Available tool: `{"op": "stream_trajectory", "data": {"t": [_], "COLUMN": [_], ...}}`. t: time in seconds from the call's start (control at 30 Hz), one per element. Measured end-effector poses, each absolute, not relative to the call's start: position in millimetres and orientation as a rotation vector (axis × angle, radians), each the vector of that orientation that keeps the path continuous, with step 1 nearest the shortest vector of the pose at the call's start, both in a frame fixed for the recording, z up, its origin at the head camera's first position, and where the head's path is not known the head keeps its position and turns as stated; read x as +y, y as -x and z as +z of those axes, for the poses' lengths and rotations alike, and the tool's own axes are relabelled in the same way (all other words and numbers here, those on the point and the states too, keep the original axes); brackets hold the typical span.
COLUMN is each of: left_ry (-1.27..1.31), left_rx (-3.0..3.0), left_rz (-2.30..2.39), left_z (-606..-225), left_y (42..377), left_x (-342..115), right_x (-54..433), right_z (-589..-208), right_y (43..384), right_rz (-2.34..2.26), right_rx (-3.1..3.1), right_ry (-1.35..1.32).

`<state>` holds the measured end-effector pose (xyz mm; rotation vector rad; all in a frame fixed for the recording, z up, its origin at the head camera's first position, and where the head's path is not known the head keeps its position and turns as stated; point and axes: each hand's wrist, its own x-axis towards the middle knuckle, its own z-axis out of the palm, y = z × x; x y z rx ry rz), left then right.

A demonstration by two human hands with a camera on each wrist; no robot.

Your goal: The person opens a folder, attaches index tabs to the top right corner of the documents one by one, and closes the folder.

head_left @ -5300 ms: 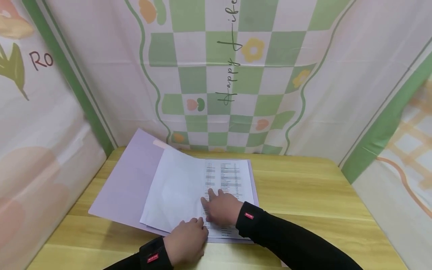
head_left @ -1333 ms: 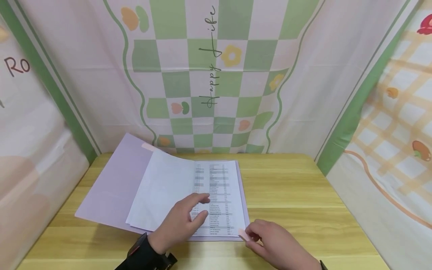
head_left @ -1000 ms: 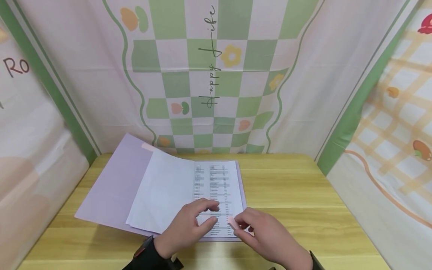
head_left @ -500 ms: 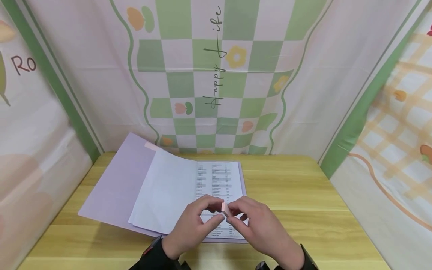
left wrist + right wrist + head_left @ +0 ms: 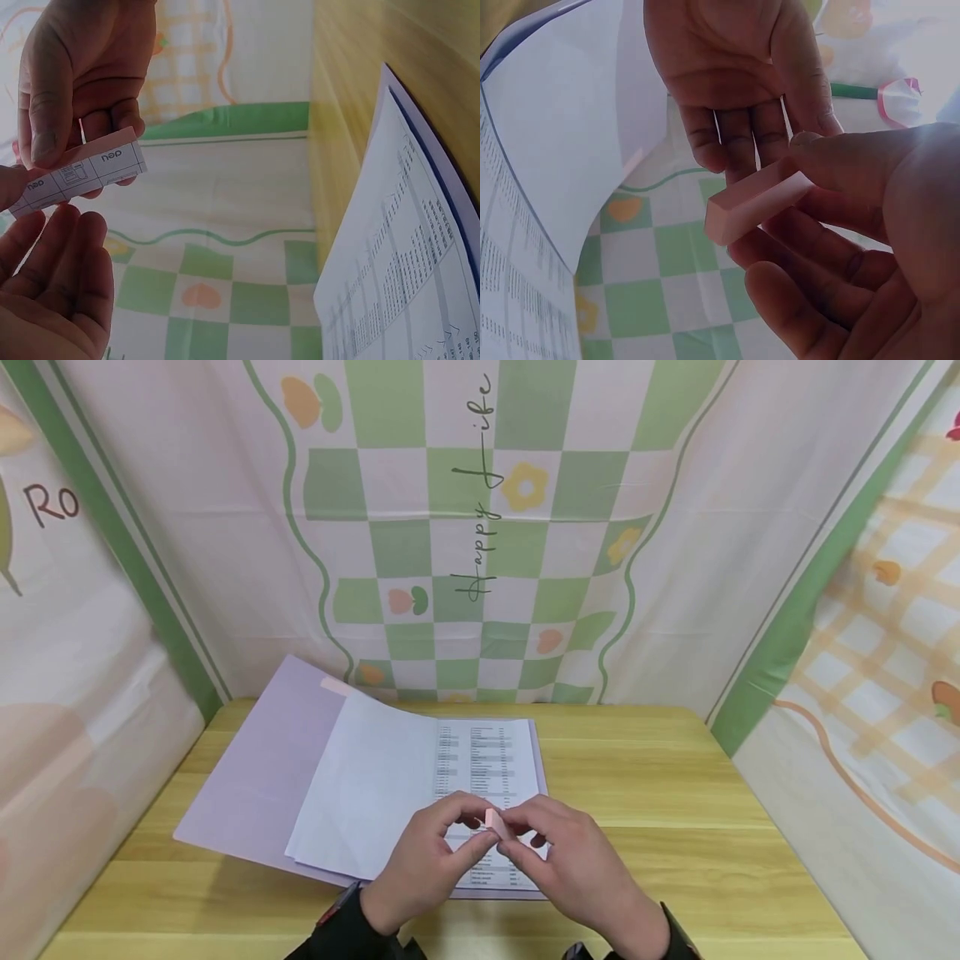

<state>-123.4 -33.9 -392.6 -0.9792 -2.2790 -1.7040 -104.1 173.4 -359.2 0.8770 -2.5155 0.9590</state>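
A small pad of pink sticky notes (image 5: 495, 822) is held between both hands, above the printed sheet. My left hand (image 5: 423, 852) pinches it between thumb and fingers from the left. From the right, my right hand (image 5: 577, 852) holds it with thumb and fingertips. The left wrist view shows the pad's white printed backing (image 5: 82, 172), marked "deli", and the right wrist view shows its plain pink side (image 5: 750, 199). Under the hands lies an open purple folder (image 5: 255, 785), with a blank white page (image 5: 367, 785) turned left and a printed sheet (image 5: 491, 760) at right.
The folder lies on a wooden table (image 5: 637, 827), its cover raised at the left. A pink strip (image 5: 335, 686) shows near the cover's top. A patterned curtain (image 5: 480, 552) hangs behind the table and along both sides.
Earlier both hands lay at the pages. Then the right hand held the pink pad by the sheet's lower right corner and brought it left and up, and the left hand came to grip it too.
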Motion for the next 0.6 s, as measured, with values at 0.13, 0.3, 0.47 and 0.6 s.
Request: {"op": "stream_trajectory", "data": {"t": [0.13,0.3,0.47,0.6], "left_ry": [0.949,0.925,0.933,0.941], "left_rx": [-2.324,-2.365,-2.363,-2.342], "left_rz": [-1.705,-1.686,-1.663,-1.67], "left_z": [-392.3,-391.9,-392.5,-393.8], "left_y": [123.0,123.6,125.1,124.1], "left_x": [-36.2,-39.0,-39.0,-39.2], "right_x": [173.1,174.1,175.4,176.3], "right_z": [-359.0,-357.2,-355.5,-353.6], "right_y": [104.0,103.2,103.1,104.7], "right_rz": [0.948,0.982,1.069,1.321], "right_rx": [-2.499,-2.499,-2.565,-2.7], "right_ry": [-0.868,-0.827,-0.728,-0.607]}}
